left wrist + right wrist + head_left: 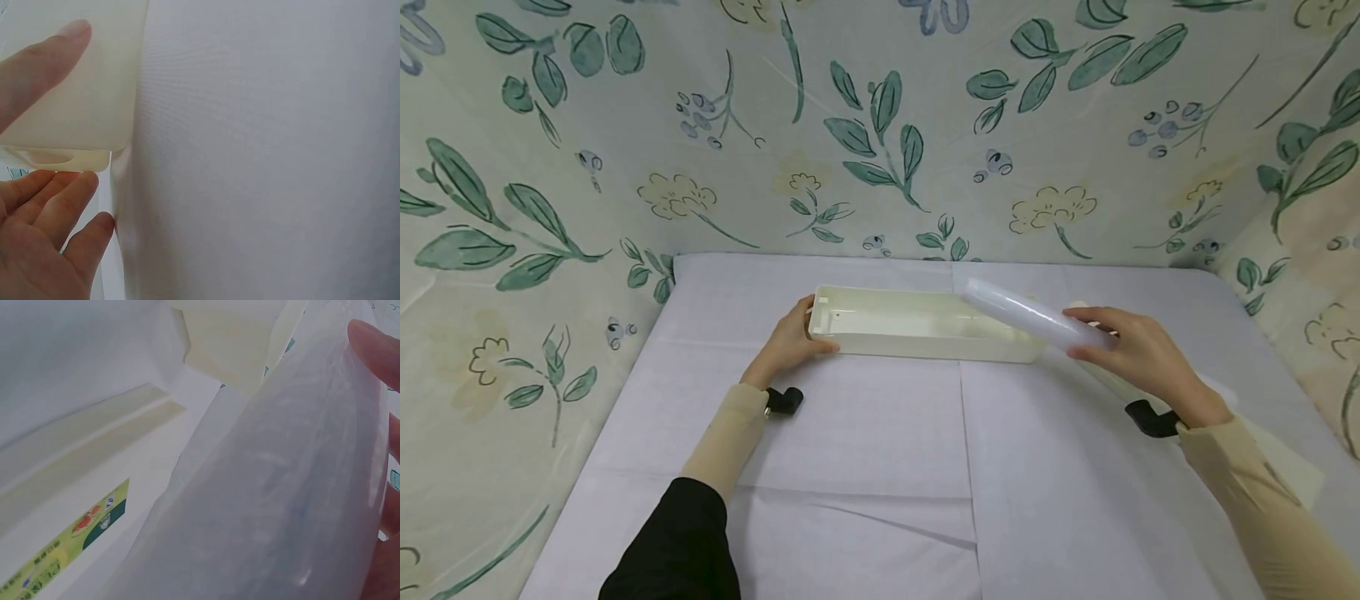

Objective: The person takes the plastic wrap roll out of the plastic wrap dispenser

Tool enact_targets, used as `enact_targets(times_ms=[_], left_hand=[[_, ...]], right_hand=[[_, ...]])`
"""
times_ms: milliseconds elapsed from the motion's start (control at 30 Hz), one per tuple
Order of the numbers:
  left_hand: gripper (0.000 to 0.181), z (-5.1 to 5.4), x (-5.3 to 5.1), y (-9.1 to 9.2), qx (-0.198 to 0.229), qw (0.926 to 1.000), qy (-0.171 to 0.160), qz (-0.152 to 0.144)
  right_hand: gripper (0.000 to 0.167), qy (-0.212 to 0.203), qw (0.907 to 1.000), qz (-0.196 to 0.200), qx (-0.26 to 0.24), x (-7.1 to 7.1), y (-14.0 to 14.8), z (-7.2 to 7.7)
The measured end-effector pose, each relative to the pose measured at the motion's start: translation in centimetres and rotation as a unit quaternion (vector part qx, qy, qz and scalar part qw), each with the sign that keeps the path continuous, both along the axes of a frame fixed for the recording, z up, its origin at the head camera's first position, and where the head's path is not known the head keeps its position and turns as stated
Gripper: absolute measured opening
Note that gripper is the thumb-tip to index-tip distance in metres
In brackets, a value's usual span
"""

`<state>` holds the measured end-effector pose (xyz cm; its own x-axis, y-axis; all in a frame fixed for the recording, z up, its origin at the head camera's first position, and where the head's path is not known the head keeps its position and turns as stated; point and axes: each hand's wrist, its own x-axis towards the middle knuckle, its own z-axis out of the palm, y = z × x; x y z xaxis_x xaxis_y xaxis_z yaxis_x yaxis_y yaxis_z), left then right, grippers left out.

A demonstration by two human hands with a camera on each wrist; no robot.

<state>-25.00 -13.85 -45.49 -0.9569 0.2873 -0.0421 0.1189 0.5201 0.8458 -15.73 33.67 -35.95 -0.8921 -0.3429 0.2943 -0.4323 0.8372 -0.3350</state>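
A long cream plastic box (925,343) lies open side up on the white cloth. My left hand (790,340) grips its left end, thumb on the near wall and fingers at the end; the left wrist view shows the thumb (53,62) flat on that wall. A pale translucent roll that looks like cling film (1026,312) is in my right hand (1138,350), pinched near its right end. The roll slants, its far end above the box's right half. In the right wrist view the cling film roll (269,487) fills much of the picture.
A long cream strip, looking like a lid (94,437), lies on the cloth under the right forearm, with a green and yellow label (75,544). White cloth (850,450) covers the table. A leaf-patterned sheet (880,167) rises behind it and at both sides.
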Motion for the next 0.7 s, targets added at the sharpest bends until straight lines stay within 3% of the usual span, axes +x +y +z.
enact_targets(times_ms=[700], left_hand=[[0.102, -0.4, 0.0, -0.2, -0.002, 1.0, 0.005, -0.002]], right_hand=[[0.053, -0.016, 0.9982, -0.051, -0.027, 2.2, 1.4, -0.5]])
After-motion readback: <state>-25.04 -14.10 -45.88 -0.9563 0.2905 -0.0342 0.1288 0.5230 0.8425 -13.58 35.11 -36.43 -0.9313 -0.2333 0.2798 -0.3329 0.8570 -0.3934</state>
